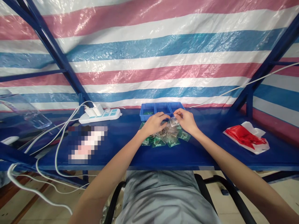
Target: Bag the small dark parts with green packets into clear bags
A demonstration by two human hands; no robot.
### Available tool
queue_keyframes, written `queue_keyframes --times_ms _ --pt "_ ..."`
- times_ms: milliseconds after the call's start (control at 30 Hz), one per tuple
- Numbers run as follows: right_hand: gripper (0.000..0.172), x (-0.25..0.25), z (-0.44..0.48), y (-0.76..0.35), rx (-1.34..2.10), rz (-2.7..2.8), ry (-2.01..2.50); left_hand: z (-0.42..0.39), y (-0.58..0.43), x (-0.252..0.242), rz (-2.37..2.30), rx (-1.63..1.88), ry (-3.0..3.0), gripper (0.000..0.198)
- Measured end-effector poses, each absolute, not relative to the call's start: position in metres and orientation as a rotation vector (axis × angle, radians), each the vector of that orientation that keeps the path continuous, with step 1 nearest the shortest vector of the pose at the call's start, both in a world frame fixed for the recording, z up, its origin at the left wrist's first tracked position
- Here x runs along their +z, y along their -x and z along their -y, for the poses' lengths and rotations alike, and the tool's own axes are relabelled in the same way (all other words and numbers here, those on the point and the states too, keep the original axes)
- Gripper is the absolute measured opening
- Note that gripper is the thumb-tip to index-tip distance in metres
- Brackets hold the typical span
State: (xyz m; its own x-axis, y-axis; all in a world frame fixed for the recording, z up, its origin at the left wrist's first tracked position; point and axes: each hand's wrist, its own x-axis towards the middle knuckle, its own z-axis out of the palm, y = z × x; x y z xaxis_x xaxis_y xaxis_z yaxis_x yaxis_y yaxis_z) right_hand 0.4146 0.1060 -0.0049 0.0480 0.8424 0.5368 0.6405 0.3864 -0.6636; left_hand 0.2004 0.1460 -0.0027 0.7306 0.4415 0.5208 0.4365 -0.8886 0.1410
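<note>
Midway along a dark blue metal worktable [184, 158], just this side of a blue plastic tray with three compartments [163, 109], I see a clear plastic bag of small metallic-looking pieces [171, 134] lying over a spread of green circuit boards in clear packets [158, 143]. The seated worker bends both bare hands to it. The right hand [187, 120] has thumb and forefinger pinched together on the bag's upper edge. The left hand [155, 124] curls at the bag's other side, thumb and fingers somewhat apart; whether they grip the plastic, I can't tell from here. Something green lies in the tray's left compartment.

Over to the worker's left sits a long white power strip [101, 116] with white plugs in it, pale cables looping down over the table edge. Well off to the right, a crumpled red-and-white plastic packet [247, 137] lies on the tabletop. Behind everything hangs a red, white and blue striped tarpaulin [163, 46].
</note>
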Motion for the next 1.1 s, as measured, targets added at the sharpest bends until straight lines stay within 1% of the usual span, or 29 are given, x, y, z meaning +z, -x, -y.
queue_keyframes --times_ms 100,200,300,400,467,600,767,900,1000,1033,1100 --pt "0.015 -0.007 -0.107 -0.414 0.554 1.520 1.252 -0.144 -0.200 0.000 -0.704 0.901 -2.914 0.035" --pt "0.025 -0.008 -0.108 -0.413 0.813 1.405 1.132 -0.139 -0.200 0.004 -0.697 0.927 -2.913 0.029" --pt "0.032 -0.007 -0.108 -0.412 0.909 1.341 1.068 -0.136 -0.201 0.006 -0.710 0.961 -2.918 0.025" --pt "0.035 -0.006 -0.106 -0.410 0.953 1.343 1.054 -0.135 -0.202 0.006 -0.737 0.999 -2.909 0.026" --pt "0.032 -0.006 -0.105 -0.409 0.963 1.362 1.056 -0.137 -0.202 0.005 -0.754 1.031 -2.900 0.027" --pt "0.020 -0.008 -0.104 -0.408 0.907 1.485 1.050 -0.141 -0.201 0.004 -0.803 1.114 -2.856 0.025" --pt "0.018 -0.007 -0.103 -0.406 0.617 1.723 1.177 -0.142 -0.201 0.004 -0.812 1.135 -2.829 0.023" --pt "0.016 -0.004 -0.100 -0.404 0.410 1.793 1.231 -0.138 -0.202 0.005 -0.800 1.096 -2.842 0.021" --pt "0.018 -0.004 -0.100 -0.404 0.437 1.793 1.213 -0.135 -0.203 0.005 -0.809 1.089 -2.826 0.016" --pt "0.018 -0.004 -0.101 -0.405 0.474 1.779 1.205 -0.135 -0.203 0.005 -0.810 1.085 -2.819 0.018" --pt "0.020 -0.006 -0.102 -0.407 0.561 1.732 1.193 -0.135 -0.203 0.004 -0.815 1.075 -2.808 0.029"
